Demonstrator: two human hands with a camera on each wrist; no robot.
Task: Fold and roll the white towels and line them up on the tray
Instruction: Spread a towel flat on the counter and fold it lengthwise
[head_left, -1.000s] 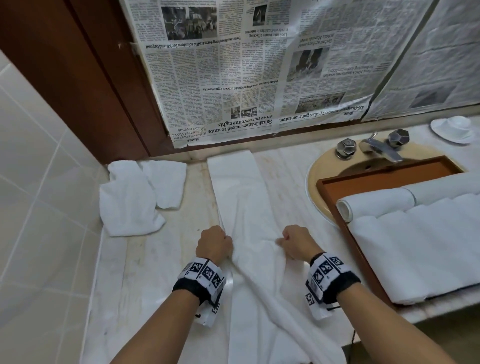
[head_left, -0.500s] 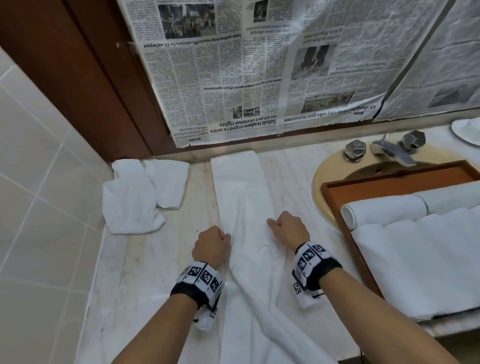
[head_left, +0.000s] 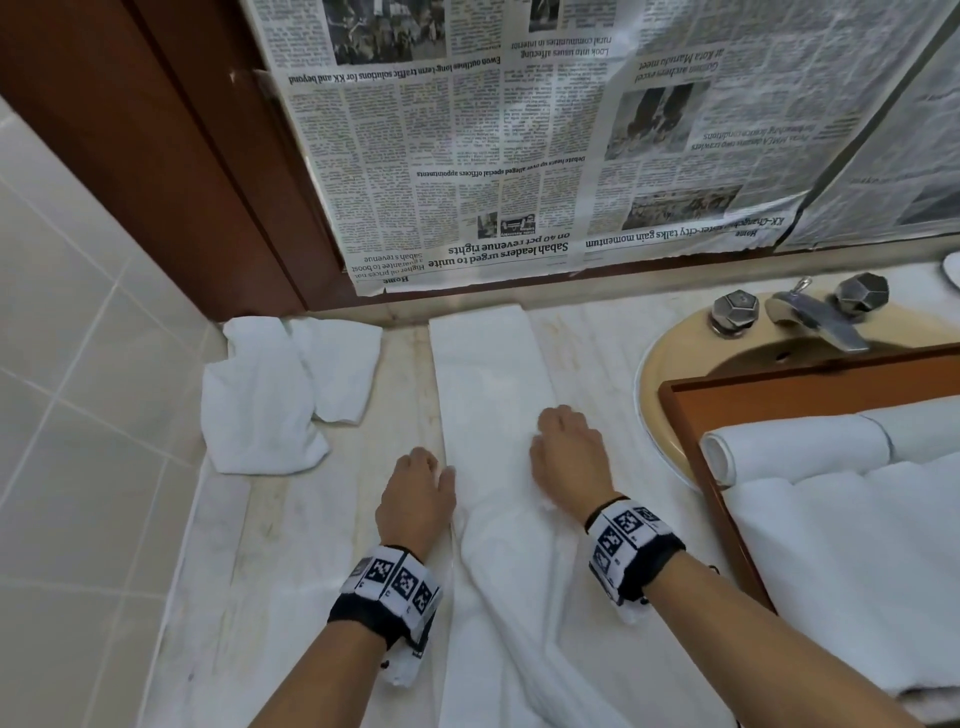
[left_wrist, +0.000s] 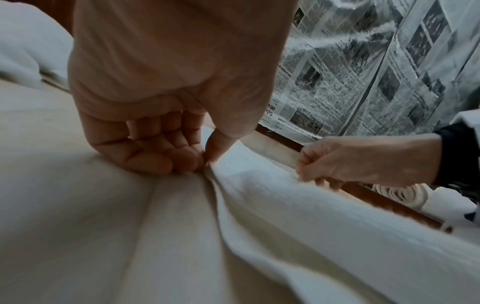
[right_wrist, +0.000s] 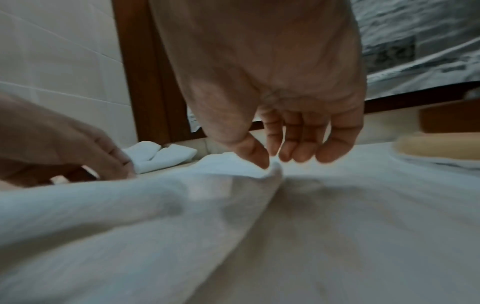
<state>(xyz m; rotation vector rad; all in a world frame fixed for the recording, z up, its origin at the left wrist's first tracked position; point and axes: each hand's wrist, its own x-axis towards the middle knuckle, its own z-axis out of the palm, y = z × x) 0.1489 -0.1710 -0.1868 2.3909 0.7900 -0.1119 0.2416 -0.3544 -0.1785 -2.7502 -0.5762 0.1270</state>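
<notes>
Soft even indoor light, dim blurry wrist views, wide-angle edge bending

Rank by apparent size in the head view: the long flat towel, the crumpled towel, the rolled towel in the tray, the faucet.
1. Long flat towel.
2. Crumpled towel.
3. Rolled towel, partly hidden by its neighbours.
4. Faucet.
</notes>
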